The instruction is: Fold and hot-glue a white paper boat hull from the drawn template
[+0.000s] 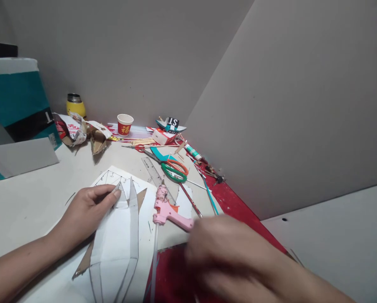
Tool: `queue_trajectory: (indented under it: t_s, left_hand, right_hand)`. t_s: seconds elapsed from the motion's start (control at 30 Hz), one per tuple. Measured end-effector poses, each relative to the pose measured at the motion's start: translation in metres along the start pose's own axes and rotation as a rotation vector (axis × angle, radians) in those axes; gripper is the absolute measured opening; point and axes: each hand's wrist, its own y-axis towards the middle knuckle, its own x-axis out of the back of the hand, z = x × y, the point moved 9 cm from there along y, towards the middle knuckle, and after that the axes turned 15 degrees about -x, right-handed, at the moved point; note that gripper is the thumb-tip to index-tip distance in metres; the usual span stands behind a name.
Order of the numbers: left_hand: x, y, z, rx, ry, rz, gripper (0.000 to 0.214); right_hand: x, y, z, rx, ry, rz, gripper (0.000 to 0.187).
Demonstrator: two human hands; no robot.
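Observation:
My left hand [93, 206] pinches a pointed flap at the far end of a folded white cardboard piece [114, 240]. The cardboard has pencil lines and raised side strips, with brown backing showing at its edges. It lies over a white sheet with a drawn pattern [108, 177]. My right hand [220, 252] is smeared by motion at the lower right, its fingers curled but unclear; I cannot tell what it holds, if anything. Just beyond it a pink hot glue gun [164, 208] rests on the table, a clear glue stick [155, 252] running out of its back.
Orange- and green-handled scissors [174, 170] lie by a clear ruler [153, 170] and a pencil [191, 202]. Behind stand a red paper cup [124, 128], a yellow jar [75, 105] and crumpled cardboard scraps [98, 141]. A teal box [20, 101] stands left; walls close off the back and right.

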Motion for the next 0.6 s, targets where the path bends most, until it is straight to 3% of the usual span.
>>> queue_trajectory:
  t_s: [0.07,0.13,0.3,0.4,0.47,0.6]
  left_hand:
    - [0.000,0.000,0.003,0.010,0.005,0.001,0.033]
    - [-0.001,0.000,0.005,0.022,-0.008,0.006,0.034]
    - [-0.003,0.000,0.003,0.024,-0.059,0.006,0.033]
    - [-0.007,-0.002,0.001,0.021,-0.132,0.018,0.035]
    - [-0.009,-0.003,0.000,0.021,-0.174,0.024,0.036]
    - [-0.010,-0.002,-0.003,0.013,-0.204,0.014,0.035]
  right_hand:
    - [-0.017,0.015,-0.023,-0.124,-0.246,0.057,0.019]
    - [-0.033,0.023,-0.049,-0.248,-0.378,0.095,0.029]
    - [-0.056,0.024,-0.070,-0.276,-0.324,0.126,0.017]
    - [-0.045,0.021,-0.077,-0.311,-0.205,0.127,0.014]
    - [-0.025,0.020,-0.086,-0.380,-0.027,0.087,0.017]
    - [0.025,0.009,-0.115,-0.615,0.561,-0.200,0.034]
